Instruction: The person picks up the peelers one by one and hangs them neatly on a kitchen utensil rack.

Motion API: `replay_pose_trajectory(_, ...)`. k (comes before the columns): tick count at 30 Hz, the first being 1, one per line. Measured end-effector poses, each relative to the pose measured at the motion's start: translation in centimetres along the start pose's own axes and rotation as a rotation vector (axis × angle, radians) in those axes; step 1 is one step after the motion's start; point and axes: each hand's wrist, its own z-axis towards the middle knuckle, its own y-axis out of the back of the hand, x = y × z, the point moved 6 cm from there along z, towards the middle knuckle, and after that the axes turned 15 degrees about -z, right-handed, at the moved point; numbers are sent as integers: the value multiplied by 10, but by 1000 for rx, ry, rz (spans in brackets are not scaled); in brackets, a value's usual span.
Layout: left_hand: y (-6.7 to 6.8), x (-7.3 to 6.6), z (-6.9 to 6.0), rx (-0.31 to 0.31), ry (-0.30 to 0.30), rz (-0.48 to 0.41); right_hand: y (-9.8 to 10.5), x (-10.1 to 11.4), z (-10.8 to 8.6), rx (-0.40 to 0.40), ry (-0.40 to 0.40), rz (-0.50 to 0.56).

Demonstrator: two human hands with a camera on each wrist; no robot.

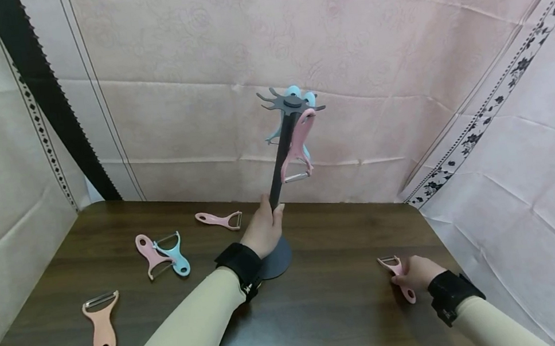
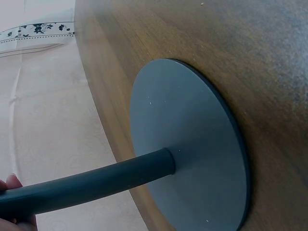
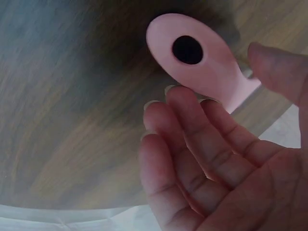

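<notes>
My left hand (image 1: 265,229) grips the dark pole of an upright utensil stand (image 1: 283,158), whose round base (image 2: 192,130) rests on the table. A pink peeler (image 1: 298,141) and light blue peelers (image 1: 293,91), partly hidden, hang from the hooks at its top. On the right, my right hand (image 1: 417,273) holds another pink peeler (image 1: 408,294) between thumb and fingers. Seen from the right wrist, its handle with the hole (image 3: 207,53) points away from the palm. Whether that peeler still touches the table, I cannot tell.
Left of the stand lie a pink peeler (image 1: 215,220), a crossed pair of a pink peeler (image 1: 148,252) and a light blue peeler (image 1: 180,263), and a peach peeler (image 1: 102,327). Pale cloth (image 1: 198,119) hangs behind and beside the brown table (image 1: 316,318).
</notes>
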Motion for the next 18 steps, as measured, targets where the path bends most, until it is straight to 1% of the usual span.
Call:
replay_pose_trajectory(5,-1,-2,0,-5,-32,1,1,11,-1,6,10,28)
replay_pose_trajectory(8,-1,-1,0,-7,-41,-2,4,13,0,14,-1,3)
replay_pose_trajectory(9,-1,-1,0,-7,-42,-3,6,12,1,9,-5,-11)
replay_pose_trajectory(10,-1,-1,0,-7,-42,-4,9,11,2,-15,1,-28)
replay_pose_trajectory(11,-2,-1,0,-7,-43,-4,13,12,1,-52,30,-51)
replay_pose_trajectory(14,-2,-2,-1,-6,-40,-9,24,16,-2,-247,183,-135)
replay_pose_trajectory(16,-1,-2,-1,-9,-38,-7,26,18,-6,-389,285,-222)
replay_pose_trajectory(17,0,-2,-1,-9,-38,-8,24,19,-8,-437,332,-288)
replay_pose_trajectory(18,0,-2,-1,-11,-38,-6,21,19,-9,-475,362,-342)
